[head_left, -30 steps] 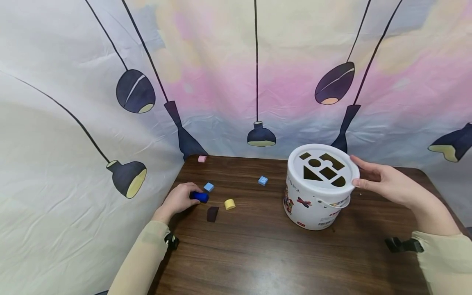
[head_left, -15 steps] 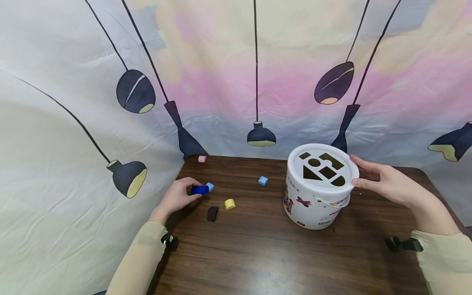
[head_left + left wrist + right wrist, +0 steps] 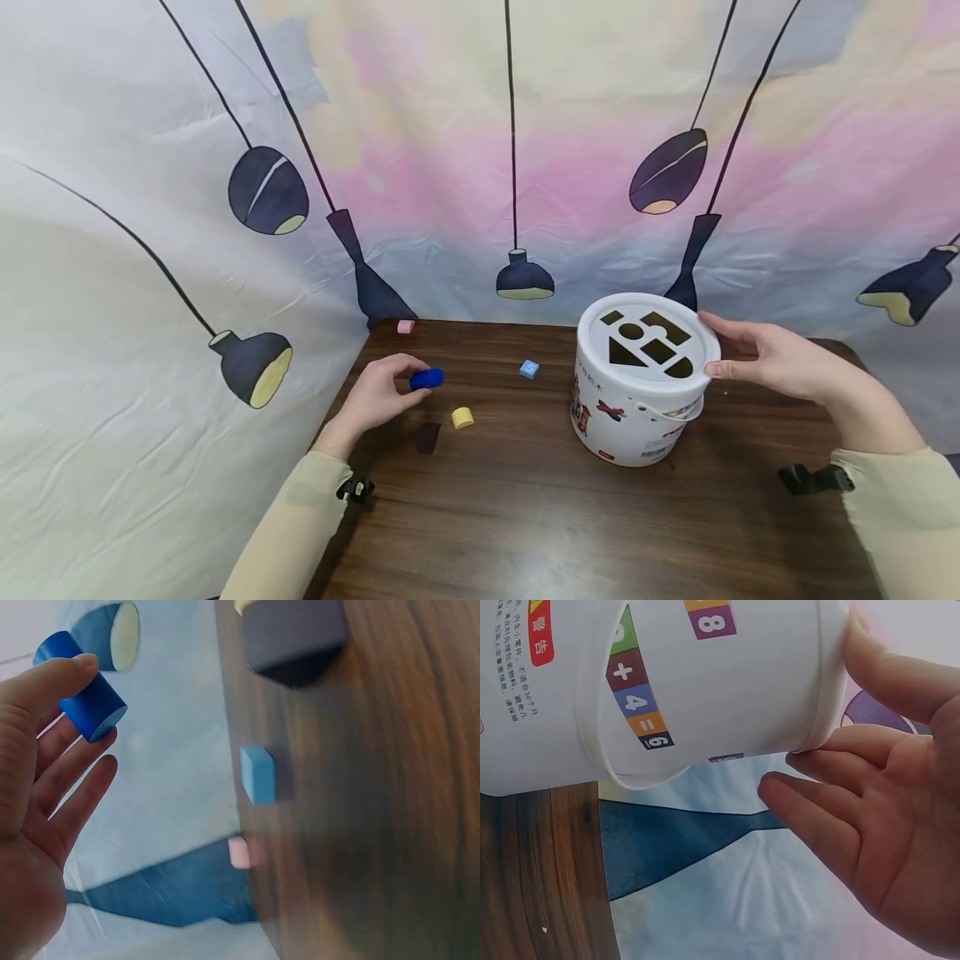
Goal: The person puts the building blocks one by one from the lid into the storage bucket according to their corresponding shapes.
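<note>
One small blue cylinder (image 3: 427, 379), light, stiff and likely slick, sits pinched in the left hand (image 3: 378, 394) fingers at nine o'clock of the white bucket (image 3: 639, 392), which the right hand (image 3: 765, 360) steadies by its lid rim with fingers relaxed.

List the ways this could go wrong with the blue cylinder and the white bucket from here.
The left hand pinches the blue cylinder with thumb and fingertips only, above the table; it may slip and roll off the nearby left edge.

The right hand touches only the rim of the white bucket, so a push on the lid might tip or slide it.

The lid has several cutouts; the cylinder could jam in a wrong one.
</note>
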A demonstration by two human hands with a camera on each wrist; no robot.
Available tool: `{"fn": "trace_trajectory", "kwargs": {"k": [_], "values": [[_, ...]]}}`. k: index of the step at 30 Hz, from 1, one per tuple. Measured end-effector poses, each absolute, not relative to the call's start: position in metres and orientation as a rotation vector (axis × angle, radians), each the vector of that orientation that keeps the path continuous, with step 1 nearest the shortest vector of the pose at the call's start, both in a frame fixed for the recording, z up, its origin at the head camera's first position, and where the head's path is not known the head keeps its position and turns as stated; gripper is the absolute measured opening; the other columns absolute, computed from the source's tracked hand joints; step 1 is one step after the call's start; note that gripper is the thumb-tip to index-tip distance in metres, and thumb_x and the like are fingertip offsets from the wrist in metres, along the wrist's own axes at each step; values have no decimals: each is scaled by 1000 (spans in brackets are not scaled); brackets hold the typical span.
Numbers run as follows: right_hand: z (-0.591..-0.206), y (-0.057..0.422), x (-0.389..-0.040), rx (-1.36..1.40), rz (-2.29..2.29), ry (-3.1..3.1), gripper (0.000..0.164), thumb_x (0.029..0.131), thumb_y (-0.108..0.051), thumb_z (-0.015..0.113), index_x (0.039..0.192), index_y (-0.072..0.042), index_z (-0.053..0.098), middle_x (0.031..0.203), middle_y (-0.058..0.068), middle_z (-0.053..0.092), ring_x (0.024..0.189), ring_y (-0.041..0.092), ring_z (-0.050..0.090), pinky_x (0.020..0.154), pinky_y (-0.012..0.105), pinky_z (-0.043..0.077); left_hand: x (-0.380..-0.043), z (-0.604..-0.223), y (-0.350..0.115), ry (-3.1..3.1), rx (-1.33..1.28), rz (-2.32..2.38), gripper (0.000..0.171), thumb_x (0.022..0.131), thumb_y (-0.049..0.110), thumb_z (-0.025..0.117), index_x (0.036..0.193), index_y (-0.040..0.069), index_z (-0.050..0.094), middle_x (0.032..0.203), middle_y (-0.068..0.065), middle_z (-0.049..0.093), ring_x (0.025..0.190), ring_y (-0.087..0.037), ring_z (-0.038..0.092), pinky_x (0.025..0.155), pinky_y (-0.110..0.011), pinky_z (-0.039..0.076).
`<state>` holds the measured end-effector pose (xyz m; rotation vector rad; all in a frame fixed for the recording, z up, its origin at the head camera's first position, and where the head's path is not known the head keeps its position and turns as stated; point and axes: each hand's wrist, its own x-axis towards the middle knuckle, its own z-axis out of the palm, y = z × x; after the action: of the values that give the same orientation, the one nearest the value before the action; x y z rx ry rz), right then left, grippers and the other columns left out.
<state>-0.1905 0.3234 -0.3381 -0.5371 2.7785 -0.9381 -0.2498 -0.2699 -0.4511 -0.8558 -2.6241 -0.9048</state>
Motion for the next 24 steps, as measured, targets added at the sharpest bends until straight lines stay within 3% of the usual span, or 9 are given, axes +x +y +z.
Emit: {"fn": "trace_trajectory", "kwargs": {"k": [4, 10, 24], "values": [[-334, 322, -193, -553, -895, 2781, 88, 100, -28, 79, 165, 5, 31, 159, 32, 44, 137, 50, 55, 101, 50, 57, -250, -447, -257, -2572, -891, -955, 33, 85, 6, 92, 114, 11, 77, 111, -2, 76, 98, -17, 72, 86, -46, 63], [-326, 319, -198, -546, -811, 2799, 90, 97, -33, 83, 162, 8, 36, 151, 34, 52, 138, 55, 52, 104, 68, 48, -245, -439, -230, -2493, -886, -1079, 35, 85, 4, 91, 116, 8, 76, 110, -4, 77, 94, -19, 74, 84, -49, 63], [-321, 315, -196, -528, -816, 2786, 91, 96, -35, 83, 160, 10, 37, 152, 34, 51, 139, 54, 51, 106, 68, 47, -246, -428, -176, -2407, -878, -1207, 35, 86, 5, 89, 118, 8, 73, 108, -3, 78, 97, -18, 75, 90, -37, 62]]}}
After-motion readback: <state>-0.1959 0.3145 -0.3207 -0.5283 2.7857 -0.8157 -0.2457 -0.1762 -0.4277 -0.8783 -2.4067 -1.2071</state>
